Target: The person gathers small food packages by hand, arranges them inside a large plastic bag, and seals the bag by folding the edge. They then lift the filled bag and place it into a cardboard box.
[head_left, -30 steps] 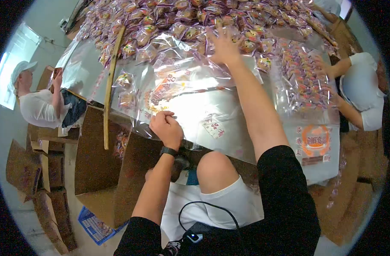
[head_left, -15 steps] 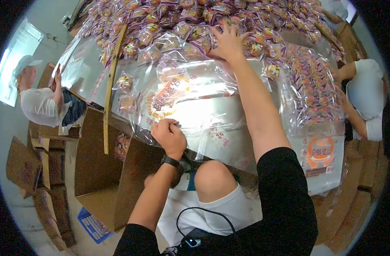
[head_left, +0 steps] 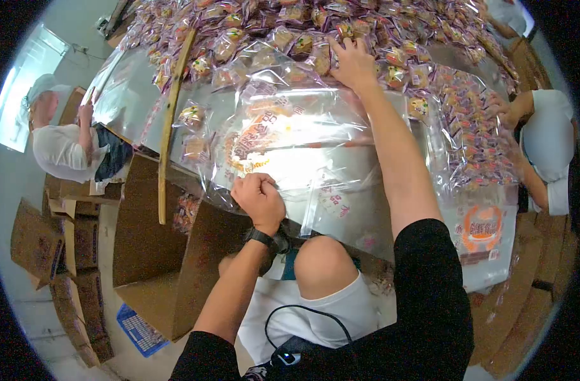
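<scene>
Gripping one clear bag (head_left: pixel 290 130), left hand (head_left: pixel 259 200) fingers clenched; right hand (head_left: pixel 353 63) fingers spread on snack packets (head_left: pixel 264 25).

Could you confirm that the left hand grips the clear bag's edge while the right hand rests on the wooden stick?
No: the head view shows the right hand on the wrapped snacks, apart from the wooden stick; the left hand does grip the clear bag.

The heap of purple-wrapped snack packets (head_left: pixel 252 25) blocks the whole far side of the shiny metal table (head_left: pixel 121 95), which lies bare only left of the long wooden slat (head_left: pixel 171 120). The large clear plastic bag with orange print (head_left: pixel 283 140) covers the middle. On the right, a packet-filled clear bag (head_left: pixel 471 127) and a co-worker's hand (head_left: pixel 504 117) close the way.
</scene>
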`<state>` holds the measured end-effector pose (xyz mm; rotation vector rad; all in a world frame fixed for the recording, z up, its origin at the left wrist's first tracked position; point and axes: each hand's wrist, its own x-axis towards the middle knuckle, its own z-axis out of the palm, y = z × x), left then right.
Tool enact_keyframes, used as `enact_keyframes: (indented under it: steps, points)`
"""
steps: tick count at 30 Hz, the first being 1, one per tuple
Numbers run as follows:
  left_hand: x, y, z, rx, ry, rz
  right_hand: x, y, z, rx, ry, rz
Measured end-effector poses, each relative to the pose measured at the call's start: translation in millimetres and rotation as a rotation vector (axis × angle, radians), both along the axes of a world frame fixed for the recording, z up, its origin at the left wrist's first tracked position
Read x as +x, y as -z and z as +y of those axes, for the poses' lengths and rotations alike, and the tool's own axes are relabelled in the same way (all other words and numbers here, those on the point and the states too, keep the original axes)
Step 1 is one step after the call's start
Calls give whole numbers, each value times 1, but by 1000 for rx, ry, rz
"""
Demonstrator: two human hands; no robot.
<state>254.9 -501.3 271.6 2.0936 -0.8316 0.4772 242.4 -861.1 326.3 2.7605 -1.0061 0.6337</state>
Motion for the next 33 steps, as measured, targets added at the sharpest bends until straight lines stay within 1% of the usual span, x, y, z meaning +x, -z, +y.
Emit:
enact_keyframes:
  steps: [2, 5, 8, 11, 15, 18, 21, 23, 25, 26, 28, 29, 31, 33]
  points:
    - [1, -1, 2, -3, -8, -28, 1, 2, 0, -5, -58, -34]
    - [1, -1, 0, -6, -7, -26, -3, -1, -1, -88, -76, -64]
    - [0, -1, 0, 7, -20, -50, -9, -17, -9, -262, -138, -130]
    - [1, 1, 2, -2, -3, -6, -19, -50, -14, -137, -126, -156]
    - [0, 2, 3, 5, -5, 58, -42, -82, -29, -151, -6, -361]
    - [-1, 1, 3, -7, -17, 41, -77, -89, -40, 10, -102, -637]
    - [-1, 2, 3, -21, -16, 42, -127, -82, -30, 359, -39, -807]
    - [-1, -1, 3, -8, -22, 29, -164, -59, -37, 427, -30, -863]
    - [-4, -2, 4, 2, -23, 36, -204, -87, 21, 467, -4, -722]
    - [-5, -5, 6, 9, 23, 33, -227, -76, 22, 405, -46, -691]
    - [-3, -9, 10, 27, 114, 11, -261, -58, 38, 397, -74, -659]
    - [-5, -13, 14, 56, 147, 36, -278, -53, 55, 457, -53, -651]
    - [-11, -35, 19, 48, 102, -94, -306, -23, 67, 522, -93, -716]
    - [-15, -65, 29, 50, 70, -226, -324, -4, 90, 711, 3, -777]
